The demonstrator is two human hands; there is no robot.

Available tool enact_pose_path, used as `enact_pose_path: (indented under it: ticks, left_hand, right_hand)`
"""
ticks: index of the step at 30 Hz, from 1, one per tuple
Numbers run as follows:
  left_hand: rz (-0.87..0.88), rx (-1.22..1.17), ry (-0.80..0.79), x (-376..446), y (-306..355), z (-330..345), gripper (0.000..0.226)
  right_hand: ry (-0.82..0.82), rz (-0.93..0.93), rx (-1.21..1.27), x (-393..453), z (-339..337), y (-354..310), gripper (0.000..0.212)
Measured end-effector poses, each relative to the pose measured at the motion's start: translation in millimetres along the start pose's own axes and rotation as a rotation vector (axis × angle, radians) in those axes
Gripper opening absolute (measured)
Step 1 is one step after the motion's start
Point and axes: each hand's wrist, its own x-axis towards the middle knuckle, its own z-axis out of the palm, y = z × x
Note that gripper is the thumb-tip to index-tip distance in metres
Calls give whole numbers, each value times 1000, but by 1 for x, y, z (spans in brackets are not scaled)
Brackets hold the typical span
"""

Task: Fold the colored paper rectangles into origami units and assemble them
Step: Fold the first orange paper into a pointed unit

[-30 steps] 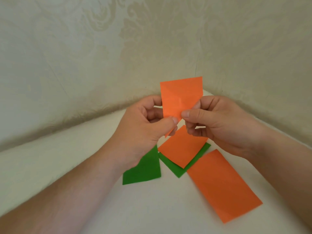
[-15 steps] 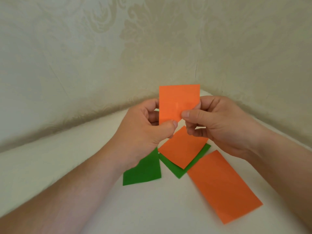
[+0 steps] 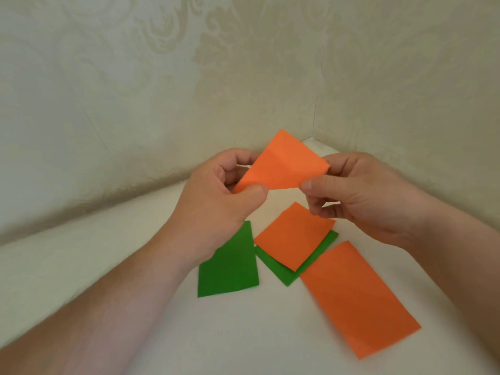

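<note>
There is one camera, worn on the person's head. It looks forward and down, from close up, over both forearms at the white counter (image 3: 113,255) and into the corner of the walls (image 3: 315,125)

The left hand (image 3: 216,209) hides the upper corner of the left green paper rectangle (image 3: 230,266). The small orange paper rectangle (image 3: 293,235) covers most of the second green paper rectangle (image 3: 284,273). Both forearms are cut off by the frame edges.

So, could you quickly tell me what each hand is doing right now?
Left hand: pinching the held orange paper.
Right hand: pinching the same paper.
</note>
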Motion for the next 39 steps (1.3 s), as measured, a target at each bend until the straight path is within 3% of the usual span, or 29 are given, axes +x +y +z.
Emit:
enact_pose_path:
  ticks: [2,6,9,12,17,20,22,39]
  left_hand:
    - [37,-6,52,1,-1,-2,34]
    - [163,177,118,0,-3,-4,31]
    - [321,439,126,-4,-3,-3,29]
    - [473,604,108,-5,-4,0,24]
    - [548,558,98,-4,-10,0,21]
    - [426,291,74,-4,-12,0,26]
    - [439,191,59,-2,-13,-1,25]
    - [576,318,109,-2,-12,-6,33]
  right_hand:
    - [12,-7,-100,1,-2,2,5]
    - [216,-227,-306,3,-7,6,53]
    - [256,-519,-554,-2,-6,9,71]
    - [250,-703,-664,-5,0,8,59]
    - [286,-842,-764,-1,5,13,6]
    - [310,-838,-685,1,1,13,5]
    - [314,-838,-672,1,-1,12,7]
    - [288,-952,-725,-1,1,12,7]
